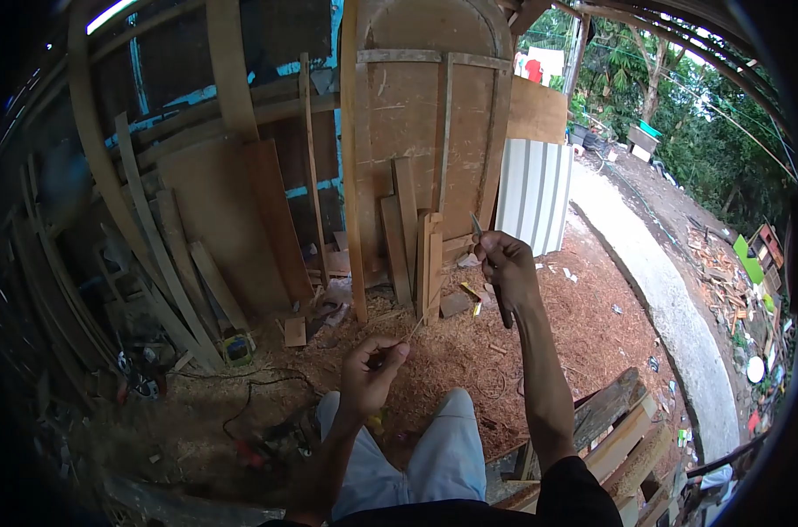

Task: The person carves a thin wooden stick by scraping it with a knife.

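Note:
My right hand (508, 262) is raised in front of me, closed around a knife (476, 225). Its short pointed blade sticks up past my thumb, and a dark handle hangs below the fist. Lower and to the left, my left hand (374, 371) pinches a thin wood sliver (415, 330) between thumb and forefinger. The sliver points up and to the right, apart from the knife. Under both hands are my knees in light trousers (443, 443), and shavings cover the ground beyond them.
Boards (175, 255) lean against the wall at left. Wood strips (429, 268) stand by a brown panel (408, 114). Stacked lumber (623, 443) lies at my right. A cable (280, 380) crosses the shavings (566, 342) on the ground. A concrete path (671, 307) runs outside.

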Motion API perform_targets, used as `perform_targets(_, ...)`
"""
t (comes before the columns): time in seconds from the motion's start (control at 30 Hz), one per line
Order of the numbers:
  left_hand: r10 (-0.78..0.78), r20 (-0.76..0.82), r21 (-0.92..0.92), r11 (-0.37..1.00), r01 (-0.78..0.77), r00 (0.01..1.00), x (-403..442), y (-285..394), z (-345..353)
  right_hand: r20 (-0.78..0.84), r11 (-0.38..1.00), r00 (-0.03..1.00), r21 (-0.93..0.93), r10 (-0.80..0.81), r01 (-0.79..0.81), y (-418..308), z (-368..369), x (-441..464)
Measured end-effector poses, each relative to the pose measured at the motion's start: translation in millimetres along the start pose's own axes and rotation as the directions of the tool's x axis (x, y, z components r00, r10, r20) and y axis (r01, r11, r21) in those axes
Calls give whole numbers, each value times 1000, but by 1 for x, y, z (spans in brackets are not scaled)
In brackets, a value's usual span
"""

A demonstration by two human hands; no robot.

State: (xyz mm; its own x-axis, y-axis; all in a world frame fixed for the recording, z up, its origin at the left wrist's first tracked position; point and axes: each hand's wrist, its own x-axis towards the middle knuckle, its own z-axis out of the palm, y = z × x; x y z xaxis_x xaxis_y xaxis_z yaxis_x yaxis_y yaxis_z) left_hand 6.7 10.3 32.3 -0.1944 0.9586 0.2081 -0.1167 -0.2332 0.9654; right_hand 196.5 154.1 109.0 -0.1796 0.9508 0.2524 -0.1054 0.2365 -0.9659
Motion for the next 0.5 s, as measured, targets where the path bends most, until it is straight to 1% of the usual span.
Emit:
perform_targets(0.03, -1, 0, -1, 1000, 1, 1000, 1, 1, -1, 12, 996, 1000, 89, -6, 5, 2, -2, 0)
perform_targets(0.1, -28, -46, -57, 998, 25, 999, 4, 5, -2, 34, 997, 999, 83, -7, 4, 4, 1, -8)
perform_targets(0.13, -27, -48, -58, 998, 24, 998, 7, 6, -2, 57, 997, 998, 78, -12, 8, 4, 5, -14)
perform_targets(0.17, -45, -42, -107, 993, 40, 998, 11, 7, -2, 49, 999, 998, 26, 31, -32, 0, 12, -23)
perform_targets(0.2, -62, -32, -154, 987, 57, 998, 15, 9, -1, 47, 999, 998, 28, 28, -30, 1, 18, -30)
perform_targets(0.27, -61, -17, -168, 984, 57, 998, 21, 14, 2, 241, 1000, 970, 1, 24, -25, 3, 28, -42)
perform_targets(0.3, -59, -7, -183, 981, 57, 998, 23, 17, 5, 236, 1000, 971, 3, 20, -21, 3, 34, -47)
perform_targets(0.37, -74, -10, -187, 980, 70, 997, 25, 22, 9, 336, 1000, 942, -15, 30, -27, 2, 48, -57)
perform_targets(0.4, -83, -19, -193, 978, 78, 996, 27, 23, 11, 332, 1000, 943, -13, 24, -21, 4, 52, -58)
perform_targets(0.43, -81, -17, -191, 979, 76, 997, 28, 23, 12, 358, 999, 934, 34, 19, -34, 6, 56, -59)
perform_targets(0.47, -40, -11, -206, 978, 37, 999, 29, 23, 13, 382, 995, 924, 82, 14, -49, 7, 58, -59)
perform_targets(0.5, -1, -5, -221, 975, 0, 1000, 29, 22, 14, 365, 992, 931, 118, 3, -49, 6, 60, -60)
